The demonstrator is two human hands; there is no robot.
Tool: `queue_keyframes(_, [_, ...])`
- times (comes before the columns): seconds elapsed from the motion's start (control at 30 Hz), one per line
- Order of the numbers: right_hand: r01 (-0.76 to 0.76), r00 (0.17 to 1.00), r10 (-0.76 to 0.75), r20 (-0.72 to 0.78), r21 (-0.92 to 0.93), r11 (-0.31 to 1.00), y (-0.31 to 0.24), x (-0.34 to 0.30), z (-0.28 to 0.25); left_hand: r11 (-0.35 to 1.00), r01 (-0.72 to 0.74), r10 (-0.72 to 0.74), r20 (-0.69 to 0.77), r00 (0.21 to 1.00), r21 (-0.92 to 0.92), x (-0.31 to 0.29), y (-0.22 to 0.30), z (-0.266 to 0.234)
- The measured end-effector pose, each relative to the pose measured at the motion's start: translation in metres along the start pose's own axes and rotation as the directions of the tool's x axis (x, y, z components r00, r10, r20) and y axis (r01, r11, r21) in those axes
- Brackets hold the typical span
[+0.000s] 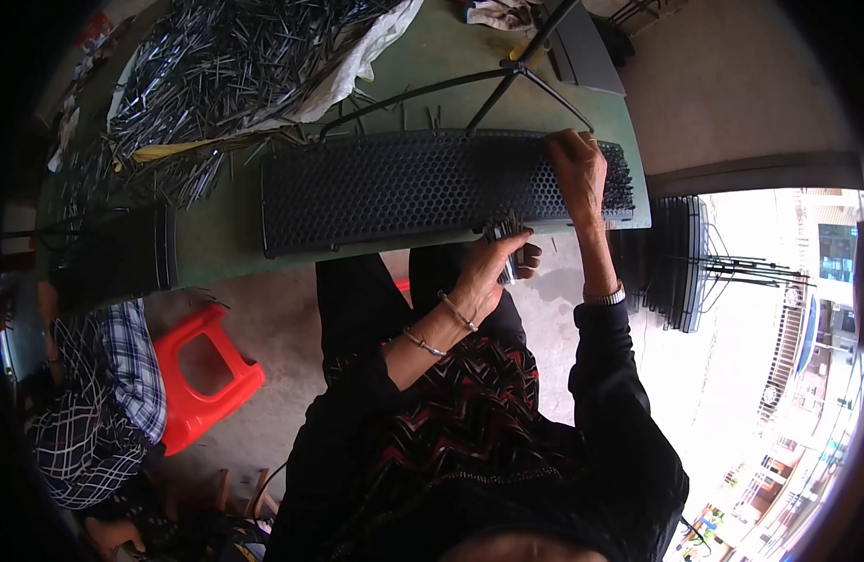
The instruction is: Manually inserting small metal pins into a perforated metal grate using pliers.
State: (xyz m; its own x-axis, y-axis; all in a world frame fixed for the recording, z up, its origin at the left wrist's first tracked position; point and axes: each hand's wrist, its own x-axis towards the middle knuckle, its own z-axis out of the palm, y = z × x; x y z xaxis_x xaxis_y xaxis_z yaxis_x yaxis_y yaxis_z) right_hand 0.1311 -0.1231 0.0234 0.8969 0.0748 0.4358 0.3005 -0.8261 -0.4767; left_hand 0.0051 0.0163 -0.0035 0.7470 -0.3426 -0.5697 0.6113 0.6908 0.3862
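Note:
A long black perforated tray [385,187] lies on the green table in front of me, its surface full of round holes. Dark pins [619,178] stand packed in the holes at its right end. My left hand [497,262], just off the tray's near edge, is closed around a bundle of thin dark metal pins [505,234]. Over the right part of the tray, beside the filled holes, my right hand [579,167] has its fingers pinched together and pointing away from me. Whatever sits between those fingertips is hidden.
A large heap of loose pins [254,66] rests on a white sack [376,42] at the far left. A black metal stand [513,70] rises behind the tray. On the floor at left is a red stool [207,375], near a person in plaid clothing [123,375]. Stacked black trays [680,262] stand right.

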Motion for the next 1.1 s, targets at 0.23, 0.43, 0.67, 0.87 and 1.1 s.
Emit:
queue_keyframes(0.23, [-0.039, 0.999, 0.035, -0.03, -0.115, 0.993, -0.01, 0.001, 0.001, 1.0, -0.018, 0.018, 0.022, 1.0, -0.001, 0.0, 0.0, -0.001])
queue_keyframes(0.43, [-0.102, 0.994, 0.095, -0.063, -0.137, 0.985, -0.009, -0.008, 0.005, 0.999, -0.028, 0.029, 0.016, 0.999, -0.025, 0.0, -0.001, -0.002])
queue_keyframes(0.67, [-0.118, 0.992, 0.112, -0.058, -0.1, 0.988, -0.006, -0.011, 0.004, 1.0, -0.01, 0.011, 0.029, 1.0, -0.01, 0.002, -0.003, -0.002])
queue_keyframes(0.87, [-0.088, 0.995, 0.086, -0.051, -0.043, 0.995, -0.013, -0.007, 0.004, 1.0, -0.026, 0.026, 0.03, 0.999, -0.009, 0.0, -0.002, -0.002])
queue_keyframes(1.1, [-0.054, 0.997, 0.049, -0.055, -0.09, 0.994, -0.016, -0.003, 0.007, 0.997, -0.055, 0.061, 0.114, 0.992, -0.059, 0.004, -0.003, -0.005])
